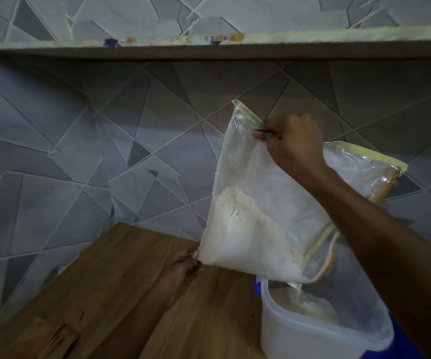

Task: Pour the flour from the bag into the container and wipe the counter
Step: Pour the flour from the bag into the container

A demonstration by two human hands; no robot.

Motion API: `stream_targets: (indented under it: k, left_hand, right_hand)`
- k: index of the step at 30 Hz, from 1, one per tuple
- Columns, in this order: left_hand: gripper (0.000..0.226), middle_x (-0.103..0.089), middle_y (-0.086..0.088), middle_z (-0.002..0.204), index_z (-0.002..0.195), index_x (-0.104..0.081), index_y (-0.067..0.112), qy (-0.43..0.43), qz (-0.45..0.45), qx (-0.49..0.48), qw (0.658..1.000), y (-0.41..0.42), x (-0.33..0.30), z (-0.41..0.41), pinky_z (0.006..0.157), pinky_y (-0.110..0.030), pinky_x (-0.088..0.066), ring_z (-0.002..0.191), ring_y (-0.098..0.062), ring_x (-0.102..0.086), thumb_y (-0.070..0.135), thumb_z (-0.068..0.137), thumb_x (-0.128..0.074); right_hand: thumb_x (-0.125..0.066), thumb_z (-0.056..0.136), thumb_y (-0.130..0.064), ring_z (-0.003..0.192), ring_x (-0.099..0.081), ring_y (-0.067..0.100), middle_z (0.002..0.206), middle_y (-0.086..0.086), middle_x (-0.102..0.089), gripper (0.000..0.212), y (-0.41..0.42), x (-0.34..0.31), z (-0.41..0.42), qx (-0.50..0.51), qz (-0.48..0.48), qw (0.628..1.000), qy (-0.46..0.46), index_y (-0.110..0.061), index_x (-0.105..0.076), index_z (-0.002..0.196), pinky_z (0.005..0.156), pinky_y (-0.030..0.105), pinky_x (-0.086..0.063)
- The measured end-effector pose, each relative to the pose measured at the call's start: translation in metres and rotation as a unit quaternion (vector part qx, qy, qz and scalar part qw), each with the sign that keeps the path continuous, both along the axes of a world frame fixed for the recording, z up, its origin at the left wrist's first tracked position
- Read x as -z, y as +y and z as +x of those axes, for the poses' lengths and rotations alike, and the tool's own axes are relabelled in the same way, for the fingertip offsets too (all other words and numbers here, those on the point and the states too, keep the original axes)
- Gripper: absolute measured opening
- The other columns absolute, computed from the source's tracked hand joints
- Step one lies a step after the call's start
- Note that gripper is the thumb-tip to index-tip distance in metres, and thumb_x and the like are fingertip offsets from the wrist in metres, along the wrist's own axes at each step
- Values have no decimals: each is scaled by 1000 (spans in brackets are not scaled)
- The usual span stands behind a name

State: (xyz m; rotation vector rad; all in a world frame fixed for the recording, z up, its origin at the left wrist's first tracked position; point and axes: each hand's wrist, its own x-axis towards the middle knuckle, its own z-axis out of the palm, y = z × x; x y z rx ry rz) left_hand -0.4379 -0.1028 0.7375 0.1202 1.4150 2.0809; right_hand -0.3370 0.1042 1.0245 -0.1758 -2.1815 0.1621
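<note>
A clear plastic flour bag [256,193] with a yellowish zip edge is tilted above the wooden counter [105,294]. White flour [245,242] fills its lower part and a thin stream falls from the lower right corner into a translucent white container [312,332]. My right hand [290,141] pinches the bag's upper edge. My left hand [186,265] grips the bag's lower left corner from below. Some flour lies in the bottom of the container.
A blue lid or clip [257,287] shows at the container's left rim, and blue plastic at its lower right. A grey tiled wall [79,151] rises behind the counter, with a shelf [209,49] above it.
</note>
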Motion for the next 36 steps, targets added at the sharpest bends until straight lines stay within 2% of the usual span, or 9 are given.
stream_targets:
  k: [2,4,8,13,18,21,25,29,36]
  left_hand:
    - [19,-73,-20,112,111,-70,-6,-35,36,-28,998,1,6,2,76,-24,-61,89,-20,-73,1,96,-60]
    - [18,-75,-19,93,107,-70,-9,-49,26,-57,997,1,10,4,66,-23,-61,75,-18,-72,2,94,-64]
    - [17,-70,-14,71,98,-73,-5,78,-78,-104,988,4,4,2,63,-28,-55,59,-17,-62,7,98,-60]
    - [19,-71,-12,67,88,-75,6,207,-87,-146,963,15,-25,-3,64,-31,-53,59,-19,-63,7,99,-59]
    - [22,-74,-6,69,84,-76,12,257,-79,-164,949,23,-35,-2,63,-32,-56,59,-17,-64,4,97,-61]
    - [23,-73,-6,69,81,-75,13,271,-82,-179,942,30,-45,-8,61,-32,-55,57,-15,-63,1,95,-61]
    - [22,-71,-9,71,80,-74,9,293,-82,-175,936,37,-54,-9,60,-32,-57,60,-18,-65,-1,95,-61]
    - [20,-72,-6,72,83,-74,8,299,-86,-181,933,45,-64,-16,58,-26,-59,65,-20,-68,-2,94,-61]
    - [27,-71,-2,69,75,-72,15,314,-77,-183,928,48,-86,-28,58,-26,-61,61,-17,-68,1,95,-61]
  right_hand:
    - [-63,97,-30,58,-51,20,64,-2,-56,25,0,0,3,-2,-4,1000,0,-11,-78,91,53,25,-24]
    - [-64,97,-27,52,-47,10,62,-5,-52,24,3,1,7,-20,-26,999,0,-8,-78,90,51,22,-23]
    - [-69,92,-27,49,-40,4,52,-14,-42,26,16,-1,18,-31,-57,998,18,-6,-75,78,53,27,-26]
    - [-72,86,-29,52,-43,16,51,-16,-44,23,43,-2,26,-14,-135,987,91,-11,-73,72,60,29,-34]
    - [-73,86,-30,51,-46,11,54,-8,-50,29,57,0,33,17,-183,976,118,-26,-60,60,55,29,-38]
    - [-73,86,-34,63,-58,20,65,1,-62,18,62,2,36,25,-208,969,132,-18,-74,76,65,36,-49]
    - [-75,82,-35,66,-63,30,69,12,-67,26,71,-4,37,26,-245,958,148,-9,-74,76,69,43,-56]
    - [-72,84,-32,60,-57,18,60,0,-60,24,71,-9,39,20,-228,962,147,-15,-69,67,64,37,-51]
    - [-71,81,-35,60,-59,22,65,10,-64,36,86,-11,44,54,-251,944,207,-2,-66,68,64,42,-53]
